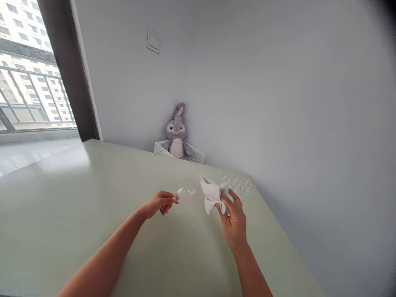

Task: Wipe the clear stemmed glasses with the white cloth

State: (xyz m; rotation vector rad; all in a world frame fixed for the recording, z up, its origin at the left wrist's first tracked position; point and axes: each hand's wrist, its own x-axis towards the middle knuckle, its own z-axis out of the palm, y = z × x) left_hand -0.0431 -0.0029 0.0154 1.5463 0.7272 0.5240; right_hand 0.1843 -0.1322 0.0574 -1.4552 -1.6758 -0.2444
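My left hand (163, 203) is closed, pinching the narrow end of a clear bulb-shaped piece (186, 192) between thumb and fingers. The piece points to the right, above the pale green table (130, 247), and its see-through body makes its exact kind hard to tell. A small dark item (162, 211) shows under the curled fingers of that hand. To the right, my right hand (234, 214) grips a folded, crumpled white cloth (210, 193), held apart from the clear piece. Behind the cloth lies a cluster of small clear pieces (240, 182), partly hidden by the cloth and hand.
A grey plush rabbit (177, 138) sits in a white perforated basket (198, 156) at the table's far edge. Grey walls (278, 103) meet behind it, with a light switch (154, 41). At the left, a dark door frame (63, 62) borders a balcony railing (34, 95).
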